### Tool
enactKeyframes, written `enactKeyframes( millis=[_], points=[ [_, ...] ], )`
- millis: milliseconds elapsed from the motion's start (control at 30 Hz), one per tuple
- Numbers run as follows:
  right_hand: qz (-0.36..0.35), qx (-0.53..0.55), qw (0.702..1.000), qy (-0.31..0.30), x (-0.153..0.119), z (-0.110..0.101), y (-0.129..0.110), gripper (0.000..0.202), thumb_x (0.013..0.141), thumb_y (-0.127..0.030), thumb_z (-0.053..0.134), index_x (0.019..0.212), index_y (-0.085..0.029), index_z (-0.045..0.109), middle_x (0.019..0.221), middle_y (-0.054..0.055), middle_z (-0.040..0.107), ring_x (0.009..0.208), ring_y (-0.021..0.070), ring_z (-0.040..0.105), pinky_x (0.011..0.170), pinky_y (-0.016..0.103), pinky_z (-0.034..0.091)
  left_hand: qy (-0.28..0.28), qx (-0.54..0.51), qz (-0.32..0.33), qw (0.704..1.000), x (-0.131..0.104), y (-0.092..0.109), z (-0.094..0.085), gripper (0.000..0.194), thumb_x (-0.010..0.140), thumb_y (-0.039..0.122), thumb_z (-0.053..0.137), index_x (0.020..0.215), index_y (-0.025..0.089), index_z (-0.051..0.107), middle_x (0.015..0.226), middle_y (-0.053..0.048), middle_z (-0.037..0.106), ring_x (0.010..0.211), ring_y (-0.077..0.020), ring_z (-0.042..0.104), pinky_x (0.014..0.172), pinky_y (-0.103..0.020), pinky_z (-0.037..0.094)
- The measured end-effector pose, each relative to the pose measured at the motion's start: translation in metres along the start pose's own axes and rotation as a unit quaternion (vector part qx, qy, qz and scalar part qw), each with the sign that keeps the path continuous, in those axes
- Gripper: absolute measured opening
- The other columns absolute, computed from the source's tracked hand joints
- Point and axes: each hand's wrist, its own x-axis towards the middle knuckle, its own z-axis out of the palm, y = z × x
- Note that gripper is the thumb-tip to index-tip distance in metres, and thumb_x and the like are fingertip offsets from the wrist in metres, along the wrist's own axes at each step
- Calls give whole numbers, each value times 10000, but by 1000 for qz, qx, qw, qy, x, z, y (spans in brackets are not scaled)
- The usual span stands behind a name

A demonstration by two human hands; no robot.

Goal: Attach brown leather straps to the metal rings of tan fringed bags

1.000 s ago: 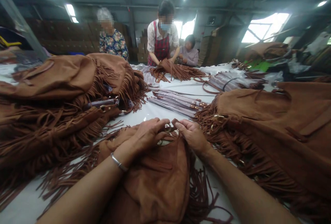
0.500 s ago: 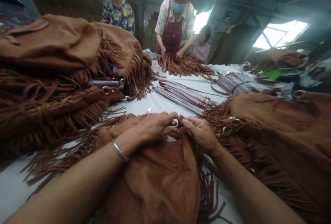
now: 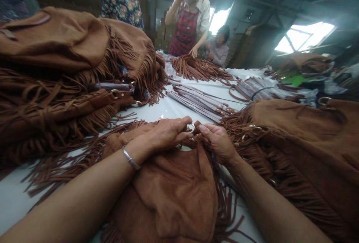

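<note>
A brown suede fringed bag lies in front of me, its opening turned away from me. At its far edge my left hand is closed, with a shiny metal ring between thumb and forefinger. Right beside it, my right hand pinches a short brown leather tab next to the ring. Whether the ring passes through the tab is hard to make out. Fringe strips spread out from under the bag on its right side.
Brown fringed bags are piled at the left, and another bag lies at the right. Wrapped straps lie on the white table ahead. Across it, a person in a checked apron stands by a fringe bundle; two other people are nearby.
My left fingers have spread slightly around the ring, which shows more fully. Across the table, the person in the apron has raised one hand from the fringe bundle to the face.
</note>
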Motion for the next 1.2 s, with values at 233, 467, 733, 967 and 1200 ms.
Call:
enactKeyframes(
  millis=[233,467,733,967,1200],
  points=[
    [9,8,1000,-9,0,0,0,343,721,-461,668,775,-127,607,465,-71,377,393,39,271,375,193,171,-14,41,-11,999,1,1,1,214,882,420,449,993,239,478,790,2,578,657,-153,526,576,-243,299],
    [10,7,1000,10,-1,1,1,366,738,-477,649,792,-119,601,465,-83,346,363,25,236,348,194,112,-10,18,-13,1000,2,0,0,325,886,404,445,1182,284,386,852,21,612,691,-143,573,607,-232,382],
    [18,18,1000,-5,2,1,0,343,735,-456,661,774,-122,599,466,-83,356,360,20,244,341,184,119,9,12,-7,1000,3,-6,3,269,879,419,459,1096,260,446,787,30,601,669,-130,563,581,-217,380],
    [32,-2,999,-16,7,-1,-1,340,729,-458,662,748,-125,591,450,-84,352,361,22,234,342,177,131,27,1,-13,1000,0,-7,4,251,858,399,504,1021,207,503,755,17,589,659,-131,557,577,-223,377],
    [64,7,997,-44,10,-5,-2,348,719,-465,671,724,-137,554,449,-87,340,351,19,210,324,162,126,27,-1,-3,1000,-3,-7,3,279,853,407,515,1043,204,523,754,15,590,662,-131,546,580,-227,367]
  ],
)
